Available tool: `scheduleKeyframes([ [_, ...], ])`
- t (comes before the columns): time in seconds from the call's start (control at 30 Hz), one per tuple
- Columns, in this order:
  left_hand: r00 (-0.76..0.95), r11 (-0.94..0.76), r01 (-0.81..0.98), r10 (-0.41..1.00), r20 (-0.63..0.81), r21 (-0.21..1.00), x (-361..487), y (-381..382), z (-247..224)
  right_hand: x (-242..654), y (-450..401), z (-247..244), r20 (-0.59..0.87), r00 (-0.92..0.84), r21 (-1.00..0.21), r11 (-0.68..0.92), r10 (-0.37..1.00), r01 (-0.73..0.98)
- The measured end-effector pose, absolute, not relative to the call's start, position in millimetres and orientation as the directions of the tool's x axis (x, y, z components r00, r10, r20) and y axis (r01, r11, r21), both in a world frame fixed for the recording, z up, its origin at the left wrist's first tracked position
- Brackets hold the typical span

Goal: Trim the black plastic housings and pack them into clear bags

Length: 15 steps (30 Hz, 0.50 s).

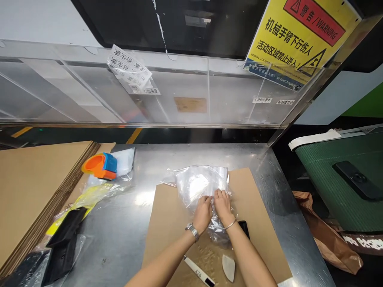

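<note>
A clear plastic bag (196, 181) lies crumpled over a flat sheet of brown cardboard (167, 223) on the metal table. My left hand (203, 213), with a metal watch at the wrist, pinches the bag's film with bent fingers. Close beside it, my right hand (223, 205) grips the same bag, its fingers curled into the plastic. Below the hands lie a pale stick-like tool marked A26 (199, 272) and a small off-white wedge-shaped piece (228, 268). A black object (244, 228) sits partly hidden behind my right forearm.
Stacked cardboard (44, 191) fills the left side. Near it are an orange and blue tape dispenser (100, 165), black trays (66, 243) and plastic film. A green conveyor belt (344, 175) carrying a dark phone-like device (357, 180) stands right. A clear panel (185, 87) rises behind the table.
</note>
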State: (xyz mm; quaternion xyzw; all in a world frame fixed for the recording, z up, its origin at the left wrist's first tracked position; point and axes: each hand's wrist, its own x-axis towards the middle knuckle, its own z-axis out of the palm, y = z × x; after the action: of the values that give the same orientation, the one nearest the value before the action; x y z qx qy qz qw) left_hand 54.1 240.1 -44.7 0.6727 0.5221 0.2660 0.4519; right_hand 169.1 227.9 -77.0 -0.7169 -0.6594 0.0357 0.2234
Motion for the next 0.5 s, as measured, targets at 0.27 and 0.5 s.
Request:
scheduleKeyframes([
  [0.27, 0.161, 0.307, 0.191, 0.927, -0.339, 0.932, 48, 227, -37, 173, 227, -79, 0.197, 0.070, -0.293, -0.009, 0.978, 0.956],
  [0.5, 0.238, 0.566, -0.096, 0.812, -0.533, 0.819, 60, 221, -26, 162, 196, -56, 0.198, 0.031, -0.316, 0.034, 0.980, 0.948],
])
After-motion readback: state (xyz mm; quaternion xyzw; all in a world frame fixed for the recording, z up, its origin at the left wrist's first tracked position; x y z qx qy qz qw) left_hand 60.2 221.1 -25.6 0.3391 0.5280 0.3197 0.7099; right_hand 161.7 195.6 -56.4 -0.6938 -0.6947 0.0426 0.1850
